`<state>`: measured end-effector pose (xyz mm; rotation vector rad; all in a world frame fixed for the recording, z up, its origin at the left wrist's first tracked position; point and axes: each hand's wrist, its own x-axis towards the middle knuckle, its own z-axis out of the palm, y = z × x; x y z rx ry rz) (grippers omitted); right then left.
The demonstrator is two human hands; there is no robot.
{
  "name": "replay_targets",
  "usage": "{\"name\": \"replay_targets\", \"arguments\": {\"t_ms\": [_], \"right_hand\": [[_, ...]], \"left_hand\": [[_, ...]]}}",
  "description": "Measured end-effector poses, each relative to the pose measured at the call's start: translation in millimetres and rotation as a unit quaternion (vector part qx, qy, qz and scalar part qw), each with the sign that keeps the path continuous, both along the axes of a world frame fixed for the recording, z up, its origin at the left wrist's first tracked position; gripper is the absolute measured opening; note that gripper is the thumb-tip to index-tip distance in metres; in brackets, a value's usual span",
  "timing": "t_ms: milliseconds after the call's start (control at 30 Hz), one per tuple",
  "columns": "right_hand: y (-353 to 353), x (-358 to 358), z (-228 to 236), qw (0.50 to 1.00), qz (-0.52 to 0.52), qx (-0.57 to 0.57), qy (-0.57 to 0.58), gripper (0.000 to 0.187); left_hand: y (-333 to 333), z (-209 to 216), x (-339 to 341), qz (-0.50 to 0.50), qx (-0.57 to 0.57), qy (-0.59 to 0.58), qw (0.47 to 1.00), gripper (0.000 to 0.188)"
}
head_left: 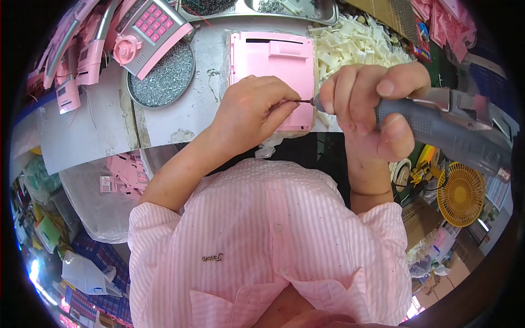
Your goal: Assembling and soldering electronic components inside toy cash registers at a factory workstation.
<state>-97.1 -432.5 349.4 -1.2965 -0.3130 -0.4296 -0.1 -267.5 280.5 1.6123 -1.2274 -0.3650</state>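
Observation:
My right hand (361, 106) is wrapped round a grey electric screwdriver (448, 134), which lies nearly level with its thin bit toward the left. My left hand (246, 106) is closed in a pinch right at the bit's tip. Whatever sits between those fingertips is too small and hidden to make out. Beneath both hands lies a flat pink plastic panel (249, 57) with a slot along its far edge and a raised block. A round metal bowl full of small screws (167, 79) stands to the left of the panel.
Pink and grey keypad housings (150, 33) lean at the back left, overlapping the bowl. A heap of cream plastic pieces (355, 46) borders the panel's right side. Metal trays (295, 17) stand at the back. A yellow round fan (461, 194) is at the lower right.

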Motion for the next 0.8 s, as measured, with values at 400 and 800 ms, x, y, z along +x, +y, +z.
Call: {"name": "replay_targets", "arguments": {"t_ms": [400,800], "right_hand": [[-59.4,44.0,-39.6,0.987,-0.149,-0.017,-0.050,0.022],[-66.1,74.0,-60.5,0.996,-0.071,-0.054,-0.004,0.014]], "left_hand": [[72.9,8.0,76.4,0.306,0.201,-0.141,0.920,0.014],[97.1,-14.4,91.2,0.302,0.170,-0.173,0.922,0.010]]}}
